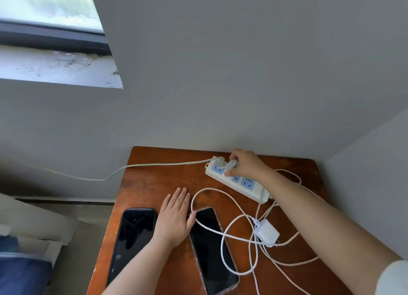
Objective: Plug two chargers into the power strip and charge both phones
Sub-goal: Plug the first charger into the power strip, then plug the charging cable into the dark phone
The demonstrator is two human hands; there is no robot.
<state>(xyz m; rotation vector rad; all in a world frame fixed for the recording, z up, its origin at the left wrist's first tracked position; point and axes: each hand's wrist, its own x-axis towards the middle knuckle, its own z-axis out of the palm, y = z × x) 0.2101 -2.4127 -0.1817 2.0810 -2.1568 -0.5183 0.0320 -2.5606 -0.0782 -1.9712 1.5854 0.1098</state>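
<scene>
The power strip (238, 179) lies at the table's (154, 179) far edge; my right hand (245, 163) pinches a white charger (230, 164) against its sockets. My left hand (174, 217) rests flat, fingers together, between two dark phones (134, 235). The second charger (267, 232) lies loose among cables.

Domestic room, probably a bedroom or dormitory corner. Evidence: plain grey painted walls (220, 73) met at a corner; a dusty window sill (55, 67) sat under a dark-framed window (48, 11); folded bedding (26, 239) lay beside a small worn wooden table (154, 184).
</scene>
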